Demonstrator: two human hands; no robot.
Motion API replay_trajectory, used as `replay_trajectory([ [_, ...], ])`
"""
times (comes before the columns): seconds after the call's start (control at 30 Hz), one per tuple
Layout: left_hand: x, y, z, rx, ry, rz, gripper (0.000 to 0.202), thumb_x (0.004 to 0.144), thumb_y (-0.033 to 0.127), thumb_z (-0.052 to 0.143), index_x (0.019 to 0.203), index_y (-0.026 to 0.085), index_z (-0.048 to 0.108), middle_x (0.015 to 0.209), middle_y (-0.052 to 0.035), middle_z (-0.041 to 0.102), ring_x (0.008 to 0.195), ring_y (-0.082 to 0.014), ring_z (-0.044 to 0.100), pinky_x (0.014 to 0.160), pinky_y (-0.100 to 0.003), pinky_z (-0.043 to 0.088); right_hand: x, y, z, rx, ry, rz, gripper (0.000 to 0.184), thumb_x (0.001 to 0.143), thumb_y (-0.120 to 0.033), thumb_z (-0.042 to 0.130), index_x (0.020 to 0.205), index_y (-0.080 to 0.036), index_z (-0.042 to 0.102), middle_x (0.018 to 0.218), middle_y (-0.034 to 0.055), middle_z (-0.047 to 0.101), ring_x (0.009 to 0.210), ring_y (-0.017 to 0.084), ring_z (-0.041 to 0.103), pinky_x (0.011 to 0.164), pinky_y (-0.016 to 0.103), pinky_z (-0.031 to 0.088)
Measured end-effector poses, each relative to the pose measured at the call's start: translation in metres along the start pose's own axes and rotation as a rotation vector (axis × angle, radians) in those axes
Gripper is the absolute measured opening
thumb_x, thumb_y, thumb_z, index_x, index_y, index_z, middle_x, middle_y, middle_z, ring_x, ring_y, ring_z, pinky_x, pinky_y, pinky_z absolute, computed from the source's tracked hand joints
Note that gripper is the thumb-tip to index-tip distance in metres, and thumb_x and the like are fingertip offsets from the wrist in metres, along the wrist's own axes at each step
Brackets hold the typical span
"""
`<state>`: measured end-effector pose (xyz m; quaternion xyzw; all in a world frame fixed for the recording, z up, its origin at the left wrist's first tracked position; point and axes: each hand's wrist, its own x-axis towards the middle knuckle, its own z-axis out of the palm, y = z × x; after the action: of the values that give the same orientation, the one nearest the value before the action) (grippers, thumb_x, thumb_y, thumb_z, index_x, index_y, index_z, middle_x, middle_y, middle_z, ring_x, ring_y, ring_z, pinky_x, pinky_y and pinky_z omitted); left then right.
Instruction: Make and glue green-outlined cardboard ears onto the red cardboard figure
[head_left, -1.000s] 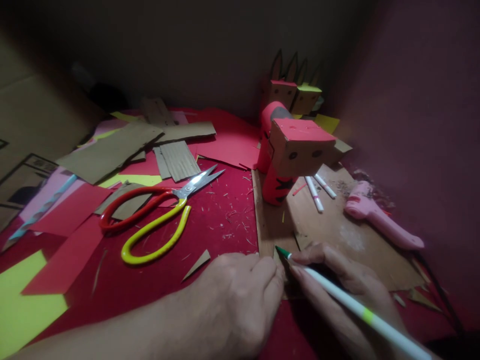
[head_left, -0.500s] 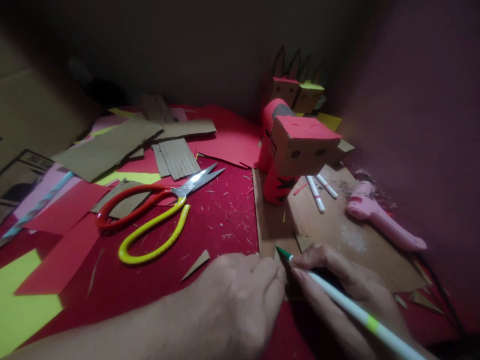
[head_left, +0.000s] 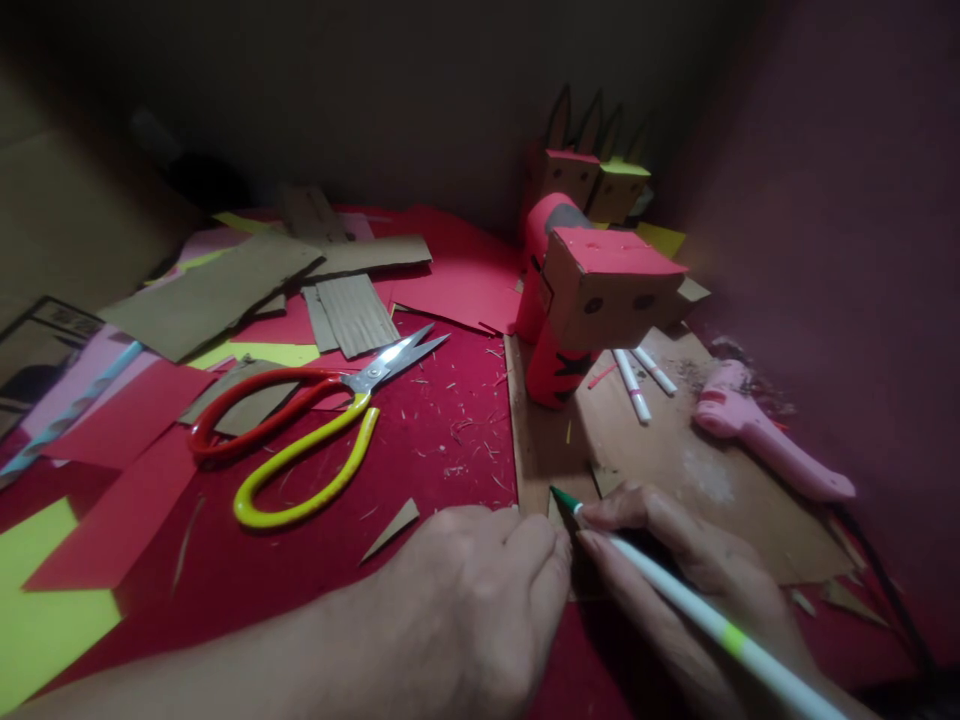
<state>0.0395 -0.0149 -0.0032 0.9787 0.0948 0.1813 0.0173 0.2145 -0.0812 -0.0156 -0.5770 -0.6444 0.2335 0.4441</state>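
In my right hand (head_left: pixel 697 570) is a slim white felt-tip pen (head_left: pixel 679 592) with a green tip and a light-green band. Its tip touches the top of a small pointed cardboard piece (head_left: pixel 556 513) lying on a wooden board (head_left: pixel 544 460). My left hand (head_left: pixel 487 590), fingers curled and pressed together, bears down on that piece and hides most of it. Beyond both hands stands a figure made of red tubes, with a cardboard box head (head_left: pixel 615 300) topped in red. A loose cardboard triangle (head_left: pixel 391 528) lies left of my left hand.
Large scissors (head_left: pixel 367 390) with red and yellow handles lie open on the left. Cardboard strips (head_left: pixel 225 285) and coloured paper (head_left: pixel 112 510) are heaped behind and beside them. A pink glue gun (head_left: pixel 772 440) and two white pens (head_left: pixel 634 388) rest on the right. More box-headed figures (head_left: pixel 574 175) stand behind.
Almost nothing differs. The pen tip has shifted very slightly up and left along the cardboard piece; my left hand holds its place.
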Motion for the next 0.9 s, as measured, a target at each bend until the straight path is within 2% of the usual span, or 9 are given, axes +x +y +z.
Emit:
replay_trajectory([
  [0.2,0.0007,-0.0009,-0.0005,-0.030,-0.029,-0.003,0.017,0.082,0.006,0.048,0.096,0.004,0.056,0.074,-0.0048,0.051,0.057,-0.0185,0.046,0.039,-0.033,0.035,0.0003,0.0022,-0.0024,0.008,-0.030,0.002,0.011,0.083,-0.014,0.058,0.088,-0.023,0.057,0.070,-0.0022,0.059,0.057,0.010,0.058,0.053,0.019,0.047],
  [0.33,0.0012,-0.0002,-0.0012,-0.046,-0.033,-0.005,0.013,0.084,0.007,0.046,0.091,0.005,0.057,0.075,-0.0053,0.051,0.059,-0.0186,0.046,0.041,-0.033,0.036,-0.0019,0.0039,-0.0044,0.025,-0.055,-0.037,0.015,0.081,-0.012,0.059,0.090,-0.023,0.056,0.071,-0.0018,0.058,0.057,0.011,0.058,0.053,0.020,0.047],
  [0.53,0.0003,0.0009,0.0000,-0.044,-0.012,-0.012,0.015,0.085,0.006,0.043,0.088,0.006,0.057,0.073,-0.0049,0.051,0.057,-0.0182,0.045,0.040,-0.033,0.034,-0.0015,0.0017,-0.0026,-0.004,-0.016,-0.021,0.013,0.082,-0.013,0.059,0.087,-0.024,0.056,0.070,-0.0029,0.058,0.058,0.010,0.058,0.053,0.020,0.046],
  [0.7,0.0002,0.0008,-0.0002,-0.043,-0.016,-0.020,0.020,0.087,0.007,0.040,0.095,0.005,0.058,0.075,-0.0053,0.053,0.060,-0.0181,0.047,0.043,-0.032,0.037,0.0003,0.0019,-0.0023,-0.006,-0.037,-0.010,0.011,0.082,-0.014,0.058,0.088,-0.023,0.057,0.071,-0.0020,0.060,0.058,0.011,0.060,0.052,0.020,0.047],
  [0.9,0.0009,0.0009,-0.0003,-0.037,-0.031,-0.022,0.019,0.088,0.006,0.040,0.092,0.006,0.059,0.073,-0.0040,0.051,0.058,-0.0163,0.045,0.045,-0.031,0.040,-0.0018,0.0003,-0.0063,0.013,-0.051,-0.049,0.014,0.081,-0.011,0.058,0.089,-0.022,0.058,0.071,-0.0008,0.059,0.059,0.013,0.060,0.053,0.022,0.047],
])
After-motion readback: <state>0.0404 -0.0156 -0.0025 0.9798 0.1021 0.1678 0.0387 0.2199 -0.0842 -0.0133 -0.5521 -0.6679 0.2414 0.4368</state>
